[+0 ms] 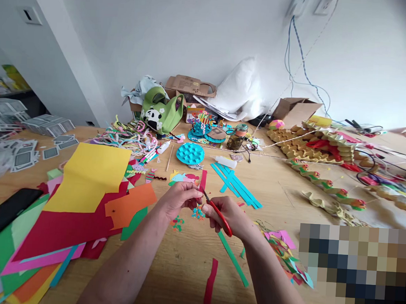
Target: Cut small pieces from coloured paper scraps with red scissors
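Observation:
My left hand (183, 197) pinches a narrow red paper strip (203, 178), which sticks up past the fingertips. Red-handled scissors (222, 218) are gripped in my right hand (227, 214), with the blades pointing up and left at the strip. Whether the blades touch the paper is hard to make out. Small blue paper bits (198, 213) and green bits (177, 222) lie on the table below my hands. Close by are a green strip (234, 260) and another red strip (210, 283). Several blue strips (237, 186) lie crossed beyond my right hand.
Coloured paper sheets (95, 173) and a black phone (8, 216) cover the left side. Farther back are a blue disc (190, 153), a white bottle (226, 161), a glass jar (237, 138) and a green panda bag (162, 113). Egg cartons (303, 144) and paper scraps (288, 253) occupy the right.

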Available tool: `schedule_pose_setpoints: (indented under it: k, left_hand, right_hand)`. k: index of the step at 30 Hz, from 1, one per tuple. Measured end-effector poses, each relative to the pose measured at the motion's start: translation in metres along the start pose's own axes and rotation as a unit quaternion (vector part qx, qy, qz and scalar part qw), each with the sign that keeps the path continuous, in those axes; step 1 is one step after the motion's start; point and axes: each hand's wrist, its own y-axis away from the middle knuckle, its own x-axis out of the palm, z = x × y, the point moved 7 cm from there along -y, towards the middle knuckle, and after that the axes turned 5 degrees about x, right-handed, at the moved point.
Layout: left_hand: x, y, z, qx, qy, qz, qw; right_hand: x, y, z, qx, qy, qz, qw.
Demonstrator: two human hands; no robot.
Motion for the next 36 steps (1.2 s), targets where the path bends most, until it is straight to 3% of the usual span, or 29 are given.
schedule_pose_setpoints:
  k: [2,4,5,6,8,10,11,13,14,16,18,21,24,27,36]
  left_hand:
    - [0.004,-0.003,0.001,-0.008,-0.001,0.006,1.0]
    - [-0.006,-0.008,-0.003,0.0,0.019,-0.02,1.0]
    - [-0.019,-0.009,-0.009,0.019,0.044,-0.057,0.997]
    - [-0.045,-0.007,-0.019,0.069,0.086,-0.151,0.982]
    - [-0.111,0.018,-0.037,0.176,0.186,-0.388,0.885]
    - [-0.163,0.05,-0.05,0.235,0.263,-0.528,0.773]
    - [-0.18,0.061,-0.054,0.243,0.297,-0.563,0.732]
    - [-0.194,0.072,-0.065,0.268,0.33,-0.567,0.706]
    - [-0.19,0.07,-0.071,0.278,0.334,-0.544,0.718]
    - [-0.163,0.05,-0.076,0.264,0.324,-0.445,0.792]
    - [-0.115,0.022,-0.069,0.195,0.287,-0.307,0.886]
    - [-0.052,-0.002,-0.044,0.095,0.193,-0.175,0.961]
    - [-0.015,-0.007,-0.027,0.075,0.102,-0.077,0.989]
    - [0.0,-0.005,-0.015,0.062,0.06,-0.036,0.996]
    - [0.002,-0.006,-0.012,0.083,0.042,-0.1,0.991]
  right_hand:
    - [-0.001,0.0,-0.001,0.001,-0.01,-0.003,1.0]
    - [-0.003,0.0,0.0,0.001,-0.017,-0.01,1.0]
    - [-0.005,0.001,0.0,0.001,-0.017,-0.015,1.0]
    - [-0.007,0.002,0.002,0.001,-0.016,-0.02,1.0]
    - [-0.01,0.005,0.004,0.003,-0.013,-0.029,0.999]
    - [-0.011,0.006,0.006,0.005,-0.015,-0.034,0.999]
    - [-0.011,0.006,0.006,0.004,-0.018,-0.036,0.999]
    - [-0.01,0.004,0.006,0.001,-0.026,-0.038,0.999]
    - [-0.009,0.003,0.005,-0.001,-0.03,-0.041,0.999]
    - [-0.007,0.001,0.005,-0.008,-0.041,-0.047,0.998]
    - [-0.006,0.0,0.004,-0.012,-0.048,-0.052,0.997]
    - [-0.006,-0.001,0.004,-0.015,-0.047,-0.061,0.997]
    - [-0.007,-0.002,0.003,-0.019,-0.044,-0.071,0.996]
    - [-0.008,-0.003,0.001,-0.024,-0.026,-0.087,0.996]
    - [-0.004,-0.002,0.003,-0.016,-0.002,-0.094,0.995]
